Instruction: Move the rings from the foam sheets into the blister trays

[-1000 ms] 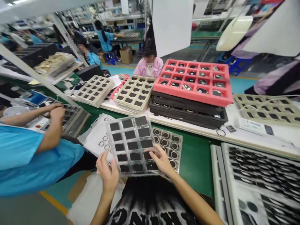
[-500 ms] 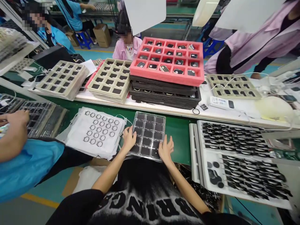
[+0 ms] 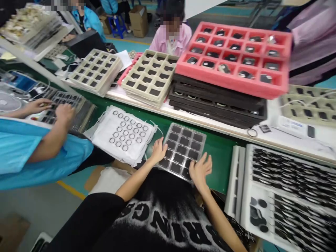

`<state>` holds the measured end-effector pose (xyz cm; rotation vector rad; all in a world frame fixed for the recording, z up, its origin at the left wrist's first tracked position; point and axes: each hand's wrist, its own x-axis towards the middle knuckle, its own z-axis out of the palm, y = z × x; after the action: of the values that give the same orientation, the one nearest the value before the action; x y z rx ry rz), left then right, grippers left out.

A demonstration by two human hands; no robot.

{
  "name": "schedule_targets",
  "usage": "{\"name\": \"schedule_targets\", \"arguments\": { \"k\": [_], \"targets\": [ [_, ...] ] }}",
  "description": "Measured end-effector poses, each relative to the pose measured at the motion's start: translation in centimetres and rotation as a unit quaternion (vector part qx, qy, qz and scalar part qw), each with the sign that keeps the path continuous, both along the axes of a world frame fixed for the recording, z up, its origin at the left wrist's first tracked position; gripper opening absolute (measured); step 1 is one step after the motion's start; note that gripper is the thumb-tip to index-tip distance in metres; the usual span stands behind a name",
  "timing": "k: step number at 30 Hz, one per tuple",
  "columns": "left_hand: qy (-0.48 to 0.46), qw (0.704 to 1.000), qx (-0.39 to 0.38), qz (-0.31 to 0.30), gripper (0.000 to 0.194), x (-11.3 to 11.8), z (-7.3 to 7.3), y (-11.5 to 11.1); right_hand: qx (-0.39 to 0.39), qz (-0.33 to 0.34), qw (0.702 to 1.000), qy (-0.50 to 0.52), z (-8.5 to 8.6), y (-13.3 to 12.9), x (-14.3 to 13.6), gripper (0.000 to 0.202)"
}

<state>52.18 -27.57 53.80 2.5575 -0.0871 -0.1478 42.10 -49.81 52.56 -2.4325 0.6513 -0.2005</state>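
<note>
A clear plastic tray [image 3: 183,150] with dark rectangular pieces in its compartments lies at the bench's near edge, against my body. My left hand [image 3: 159,151] holds its left side, thumb toward the top and fingers along the edge. At the lower right corner, my right hand [image 3: 201,170] touches the tray with the thumb side; its other fingers are spread apart beyond the edge. Left of the tray is a white cloth-like sheet [image 3: 105,131] bearing rows of thin dark rings [image 3: 126,133].
Beige trays [image 3: 148,78] and a pink foam tray [image 3: 233,82] on black trays [image 3: 217,101] stand on the raised shelf. A white tray of black parts [image 3: 262,196] lies right. At left, a co-worker's hands [image 3: 64,113] work over stacked trays.
The view has swung right and downward, so things appear shifted. My hands stay at the tray's two sides. The co-worker's second hand has come into view at left.
</note>
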Motion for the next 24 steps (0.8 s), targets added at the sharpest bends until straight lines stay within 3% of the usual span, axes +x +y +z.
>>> {"name": "schedule_targets", "arguments": {
  "k": [4,7,10,12,15,17,20,24],
  "targets": [
    [-0.003,0.997,0.02,0.078,0.04,0.5,-1.2,7.4,-0.068,0.118,0.988,-0.076,3.9,3.7,2.1,0.065],
    [0.046,0.983,0.105,0.14,0.037,0.7,-2.0,14.7,-0.057,0.282,0.955,-0.071,5.4,9.7,5.5,0.05],
    [0.074,0.965,0.193,0.158,0.038,0.7,-2.7,20.8,-0.046,0.455,0.889,0.03,4.8,17.6,10.0,0.045],
    [0.08,0.964,0.217,0.13,0.037,0.6,-3.3,23.5,-0.063,0.498,0.858,0.109,3.4,22.6,12.8,0.043],
    [0.077,0.97,0.219,0.071,0.035,0.5,-4.2,25.8,-0.091,0.487,0.845,0.198,0.7,28.1,15.4,0.047],
    [0.076,0.973,0.213,0.044,0.032,0.6,-4.7,26.6,-0.099,0.469,0.845,0.236,-0.9,30.0,15.9,0.044],
    [0.073,0.98,0.185,0.005,0.025,1.1,-5.0,27.4,-0.096,0.457,0.848,0.252,-2.3,30.9,15.7,0.039],
    [0.031,0.988,0.149,0.002,0.024,3.0,-4.5,27.1,-0.075,0.452,0.862,0.218,-2.4,30.1,15.5,0.032]
  ]
}}
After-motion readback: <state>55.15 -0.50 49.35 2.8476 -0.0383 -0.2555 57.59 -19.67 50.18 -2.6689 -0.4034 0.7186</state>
